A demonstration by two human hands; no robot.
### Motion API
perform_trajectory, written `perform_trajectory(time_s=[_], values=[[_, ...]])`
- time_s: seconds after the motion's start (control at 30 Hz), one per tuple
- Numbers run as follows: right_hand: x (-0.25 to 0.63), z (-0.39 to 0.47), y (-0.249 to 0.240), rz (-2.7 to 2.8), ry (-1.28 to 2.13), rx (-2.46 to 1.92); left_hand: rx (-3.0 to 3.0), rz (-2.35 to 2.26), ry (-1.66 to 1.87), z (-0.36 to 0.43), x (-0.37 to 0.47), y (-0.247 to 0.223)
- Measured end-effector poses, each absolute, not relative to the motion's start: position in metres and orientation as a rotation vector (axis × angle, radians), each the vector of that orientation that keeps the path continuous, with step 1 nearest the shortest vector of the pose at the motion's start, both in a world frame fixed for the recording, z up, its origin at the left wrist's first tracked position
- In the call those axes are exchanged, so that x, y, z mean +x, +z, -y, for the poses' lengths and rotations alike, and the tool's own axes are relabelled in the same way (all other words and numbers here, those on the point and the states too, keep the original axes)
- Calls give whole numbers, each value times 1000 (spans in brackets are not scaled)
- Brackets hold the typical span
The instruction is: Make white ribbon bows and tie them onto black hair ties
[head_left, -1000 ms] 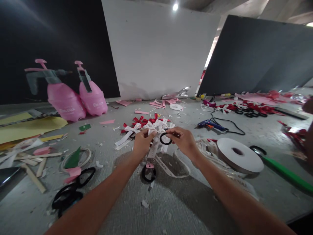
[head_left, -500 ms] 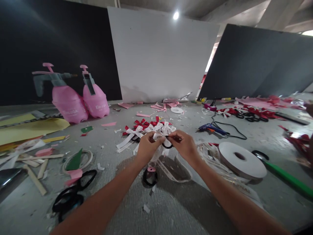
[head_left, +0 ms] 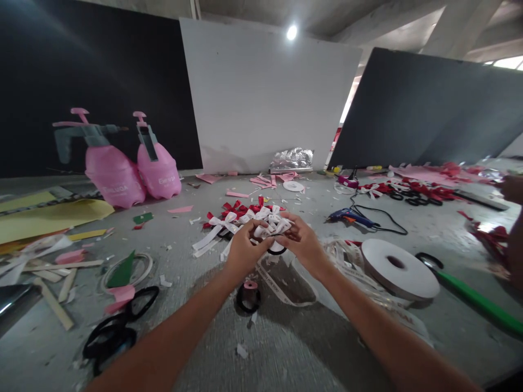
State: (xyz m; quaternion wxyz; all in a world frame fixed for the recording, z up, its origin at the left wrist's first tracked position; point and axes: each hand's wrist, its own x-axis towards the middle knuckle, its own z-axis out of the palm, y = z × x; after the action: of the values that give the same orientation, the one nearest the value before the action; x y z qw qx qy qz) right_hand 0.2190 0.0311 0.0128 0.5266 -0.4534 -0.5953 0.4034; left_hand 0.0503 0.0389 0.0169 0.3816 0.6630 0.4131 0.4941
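At the centre, my left hand (head_left: 246,246) pinches the left side of a white ribbon bow (head_left: 273,224). My right hand (head_left: 303,245) grips the same bow from the right, thumbs nearly meeting below it. A black ring (head_left: 277,251) shows just under the fingers. Behind my hands lies a pile of red bows (head_left: 236,208) and white bows (head_left: 220,226). A loose printed ribbon (head_left: 281,288) trails on the table from beneath my hands toward a large white ribbon roll (head_left: 398,269) on the right.
Black scissors (head_left: 110,332), a tape ring (head_left: 147,272) and two pink spray bottles (head_left: 114,177) are on the left. A blue glue gun (head_left: 351,216) with its cord and a green-handled tool (head_left: 478,296) are right. Another person's hand (head_left: 512,189) shows at the right edge.
My fingers have shifted around the white bow, and my right hand has moved slightly left and spread over its side. The foil at the back now stands up taller.
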Motion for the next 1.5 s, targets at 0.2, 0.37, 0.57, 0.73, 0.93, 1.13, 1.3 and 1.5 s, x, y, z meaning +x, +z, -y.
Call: perform_trajectory(time_s=[0.2, 0.37, 0.57, 0.73, 0.93, 1.13, 1.3, 1.5], values=[[215, -28, 15, 1307, 1037, -1034, 1712, -1049, 1261, -38, 50, 15], [210, -26, 12, 1289, 1026, -1019, 1639, -1003, 1304, -37, 52, 15], [208, -24, 9, 1273, 975, -1015, 1580, -975, 1297, -35, 55, 18], [210, -26, 8, 1322, 950, -1017, 1583, -957, 1307, -36, 54, 19], [218, -25, 7, 1446, 645, -1094, 1477, -1001, 1338, -45, 47, 24], [197, -21, 0, 1635, 944, -1248, 1264, -996, 1480, -49, 42, 40], [170, -16, 0, 1672, 1127, -1070, 1283, -971, 1506, -48, 39, 49], [169, 18, 11, 2093, 942, -1149, 1208, -985, 1734, -69, 12, 68]])
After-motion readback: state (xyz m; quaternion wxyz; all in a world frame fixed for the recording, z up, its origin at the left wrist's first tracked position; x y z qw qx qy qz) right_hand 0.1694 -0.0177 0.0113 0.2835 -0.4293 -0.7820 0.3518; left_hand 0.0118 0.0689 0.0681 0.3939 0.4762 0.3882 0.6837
